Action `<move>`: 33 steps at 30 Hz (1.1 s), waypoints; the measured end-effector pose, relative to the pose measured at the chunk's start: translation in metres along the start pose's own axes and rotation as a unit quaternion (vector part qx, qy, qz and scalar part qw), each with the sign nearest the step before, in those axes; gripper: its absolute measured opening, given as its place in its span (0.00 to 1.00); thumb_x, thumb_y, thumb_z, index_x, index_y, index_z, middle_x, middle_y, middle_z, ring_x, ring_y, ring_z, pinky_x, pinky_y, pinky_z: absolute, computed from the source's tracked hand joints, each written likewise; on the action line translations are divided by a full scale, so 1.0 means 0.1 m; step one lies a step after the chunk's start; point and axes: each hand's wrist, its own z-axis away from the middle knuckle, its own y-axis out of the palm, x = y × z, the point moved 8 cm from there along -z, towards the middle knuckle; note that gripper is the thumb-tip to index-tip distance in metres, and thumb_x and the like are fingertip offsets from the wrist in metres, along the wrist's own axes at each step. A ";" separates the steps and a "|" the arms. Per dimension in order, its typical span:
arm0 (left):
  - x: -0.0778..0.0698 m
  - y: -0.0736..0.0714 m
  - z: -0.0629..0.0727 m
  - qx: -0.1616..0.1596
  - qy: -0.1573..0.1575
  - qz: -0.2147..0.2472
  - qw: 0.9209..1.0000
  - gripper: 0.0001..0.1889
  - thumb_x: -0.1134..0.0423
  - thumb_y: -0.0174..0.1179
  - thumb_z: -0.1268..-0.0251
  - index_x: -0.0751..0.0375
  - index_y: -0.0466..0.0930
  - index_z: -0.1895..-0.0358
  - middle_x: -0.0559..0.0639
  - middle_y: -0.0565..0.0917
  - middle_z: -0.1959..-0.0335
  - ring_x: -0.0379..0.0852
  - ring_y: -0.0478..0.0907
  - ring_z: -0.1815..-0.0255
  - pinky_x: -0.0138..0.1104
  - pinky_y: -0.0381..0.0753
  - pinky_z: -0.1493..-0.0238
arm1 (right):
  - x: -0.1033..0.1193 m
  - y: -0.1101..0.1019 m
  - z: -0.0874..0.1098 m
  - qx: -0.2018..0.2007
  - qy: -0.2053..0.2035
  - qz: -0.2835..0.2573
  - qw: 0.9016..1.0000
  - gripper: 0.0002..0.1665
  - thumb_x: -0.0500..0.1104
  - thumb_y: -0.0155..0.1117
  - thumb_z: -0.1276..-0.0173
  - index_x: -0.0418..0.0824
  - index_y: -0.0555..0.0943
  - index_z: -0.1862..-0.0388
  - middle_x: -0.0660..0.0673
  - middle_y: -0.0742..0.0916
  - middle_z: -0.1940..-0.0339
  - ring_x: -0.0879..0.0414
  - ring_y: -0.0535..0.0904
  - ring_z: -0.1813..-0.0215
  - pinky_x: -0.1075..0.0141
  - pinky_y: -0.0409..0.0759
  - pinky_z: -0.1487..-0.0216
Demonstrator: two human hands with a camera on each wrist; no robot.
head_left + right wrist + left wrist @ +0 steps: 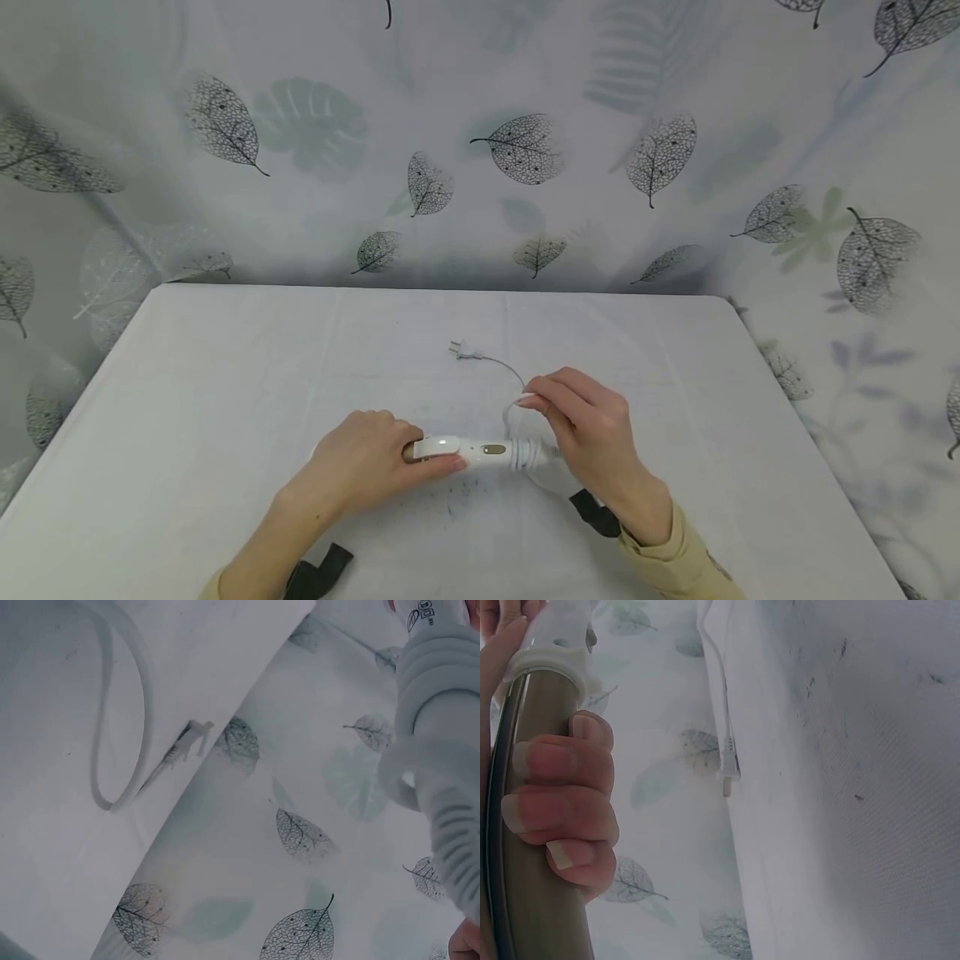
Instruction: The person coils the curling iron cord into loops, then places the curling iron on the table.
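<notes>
A white curling iron [480, 451] with a brownish barrel [544, 900] is held level above the table, its handle pointing right. My left hand [367, 462] grips it around the barrel, fingers curled over as the left wrist view shows. Several turns of white cord [442, 664] are wound about the handle. Beside the handle's end, my right hand [588, 421] pinches the cord between thumb and fingers. From those fingers the cord runs off to a two-pin plug [467, 352] lying farther back. The ribbed cord sleeve [459, 840] shows in the right wrist view.
A white cloth covers the table [225, 375], with small dark marks [450, 500] near the curling iron. Leaf-patterned fabric [480, 125] hangs behind and at both sides. Dark straps [596, 512] are near both wrists.
</notes>
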 end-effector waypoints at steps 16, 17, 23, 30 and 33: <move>0.15 -0.10 -0.01 -0.011 -0.072 0.005 0.997 0.37 0.15 0.45 0.48 0.46 0.66 0.88 0.39 0.60 0.89 0.37 0.60 0.86 0.32 0.59 0.82 | 0.17 0.05 0.02 0.018 -0.039 -0.027 0.999 0.15 0.45 0.62 0.27 0.33 0.85 0.67 0.45 0.85 0.72 0.58 0.77 0.75 0.73 0.76 0.73; 0.17 -0.12 -0.01 -0.019 -0.079 0.001 0.997 0.38 0.15 0.44 0.48 0.47 0.65 0.88 0.39 0.60 0.89 0.38 0.60 0.86 0.33 0.59 0.83 | 0.18 0.05 0.02 0.019 -0.041 -0.028 0.999 0.15 0.45 0.62 0.27 0.33 0.85 0.67 0.45 0.85 0.72 0.58 0.77 0.75 0.74 0.76 0.73; 0.23 -0.26 0.01 -0.066 -0.117 -0.024 0.991 0.38 0.18 0.44 0.43 0.50 0.66 0.86 0.42 0.64 0.89 0.41 0.61 0.87 0.34 0.59 0.83 | 0.21 0.10 0.03 0.033 -0.044 -0.042 0.998 0.13 0.42 0.63 0.27 0.33 0.86 0.65 0.45 0.86 0.72 0.59 0.77 0.76 0.75 0.76 0.72; 0.31 -0.40 0.03 -0.106 -0.155 -0.036 0.982 0.39 0.18 0.41 0.41 0.53 0.69 0.82 0.44 0.64 0.89 0.43 0.62 0.86 0.35 0.58 0.84 | 0.18 0.25 0.11 0.130 0.005 -0.090 0.987 0.17 0.41 0.51 0.20 0.32 0.85 0.55 0.47 0.84 0.70 0.62 0.70 0.76 0.79 0.69 0.73; 0.33 -0.44 0.05 -0.116 -0.158 -0.042 0.980 0.38 0.20 0.44 0.39 0.53 0.69 0.82 0.44 0.63 0.89 0.43 0.62 0.87 0.35 0.58 0.84 | 0.16 0.29 0.14 0.160 0.022 -0.102 0.982 0.15 0.36 0.50 0.21 0.32 0.84 0.52 0.48 0.84 0.70 0.63 0.70 0.76 0.80 0.69 0.72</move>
